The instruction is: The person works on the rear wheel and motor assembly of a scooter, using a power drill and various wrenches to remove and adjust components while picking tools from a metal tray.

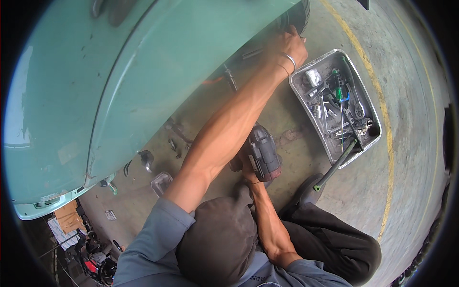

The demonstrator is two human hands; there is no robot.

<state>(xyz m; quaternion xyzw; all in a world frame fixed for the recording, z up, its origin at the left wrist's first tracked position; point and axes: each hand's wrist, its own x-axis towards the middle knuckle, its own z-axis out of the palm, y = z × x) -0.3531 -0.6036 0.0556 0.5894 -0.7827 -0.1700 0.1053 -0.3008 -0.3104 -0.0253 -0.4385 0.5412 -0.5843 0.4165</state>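
Observation:
My right hand (249, 172) is wrapped round a dark impact wrench (266, 155) with a reddish rear end; its handle is mostly hidden. Beyond my left forearm, a metal extension bar (231, 79) runs toward the underside of the green vehicle (158, 71). It appears in line with the wrench, but my forearm covers any join. Stretched across to the far right, my left hand (292, 47) has curled fingers beside the dark tyre (300, 16). What those fingers grip, if anything, is hidden.
Right of my arms lies a metal tray (316, 125) holding spanners, sockets, a ratchet (357, 106) and a green-handled screwdriver (338, 91). A long dark bar (337, 165) leans over its near edge. A small clear container (161, 182) and loose parts lie beside the vehicle.

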